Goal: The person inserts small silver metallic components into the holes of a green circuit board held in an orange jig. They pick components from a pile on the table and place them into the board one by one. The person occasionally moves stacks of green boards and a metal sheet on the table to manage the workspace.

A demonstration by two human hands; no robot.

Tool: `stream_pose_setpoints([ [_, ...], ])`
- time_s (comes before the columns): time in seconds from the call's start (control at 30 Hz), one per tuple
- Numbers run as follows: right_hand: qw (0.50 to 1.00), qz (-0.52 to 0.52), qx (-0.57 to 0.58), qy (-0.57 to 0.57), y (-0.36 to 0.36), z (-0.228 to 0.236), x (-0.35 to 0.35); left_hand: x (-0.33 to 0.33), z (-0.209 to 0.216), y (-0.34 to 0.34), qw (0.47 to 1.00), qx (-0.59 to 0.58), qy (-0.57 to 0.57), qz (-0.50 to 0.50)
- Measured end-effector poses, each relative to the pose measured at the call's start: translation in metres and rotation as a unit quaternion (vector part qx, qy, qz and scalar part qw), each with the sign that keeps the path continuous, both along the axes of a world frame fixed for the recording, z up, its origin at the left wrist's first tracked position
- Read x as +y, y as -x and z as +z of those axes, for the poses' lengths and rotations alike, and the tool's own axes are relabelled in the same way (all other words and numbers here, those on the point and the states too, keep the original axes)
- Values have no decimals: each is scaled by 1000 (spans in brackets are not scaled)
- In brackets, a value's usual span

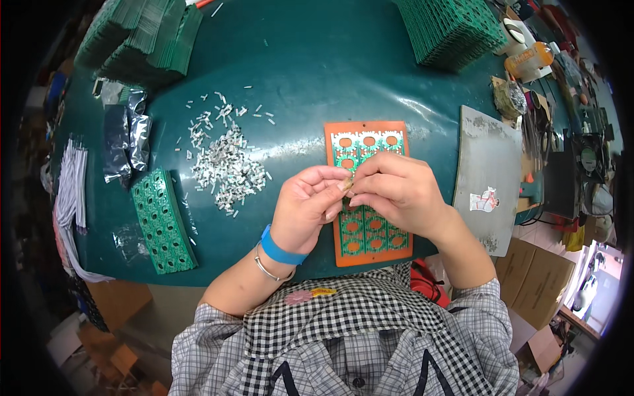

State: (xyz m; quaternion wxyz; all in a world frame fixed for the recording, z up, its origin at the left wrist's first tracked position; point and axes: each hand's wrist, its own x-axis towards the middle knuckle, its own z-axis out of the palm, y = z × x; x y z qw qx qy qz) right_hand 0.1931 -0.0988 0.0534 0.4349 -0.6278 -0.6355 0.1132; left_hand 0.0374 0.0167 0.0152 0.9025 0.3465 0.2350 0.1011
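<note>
Both hands meet over an orange fixture board (338,251) that carries a green circuit board panel (375,226) with rows of oval openings. My left hand (310,198), with a blue band at the wrist, pinches at something tiny between thumb and forefinger. The fingertips of my right hand (395,190) close on the same spot from the other side. What they hold is too small to name; a yellowish bit shows between them. To the left lies a loose heap of small white and clear parts (228,165).
Tall stacks of green panels (148,39) stand at the back left and back right (452,33). A smaller panel stack (162,221), dark silvery bags (129,135) and white wires (71,191) lie left. A grey metal plate (485,171) and a bottle (528,61) are right.
</note>
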Motion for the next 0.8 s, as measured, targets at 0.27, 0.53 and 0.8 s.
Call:
stream_pose_setpoints([
  [0.27, 959, -162, 154, 177, -46, -33, 39, 41, -19, -5, 972, -22, 183, 145],
  [0.53, 977, -148, 55, 147, -46, -51, 48, 43, -21, 5, 986, -52, 140, 71],
  [0.8, 980, -143, 23, 134, -47, -54, 49, 42, -20, 3, 992, -10, 92, 81],
])
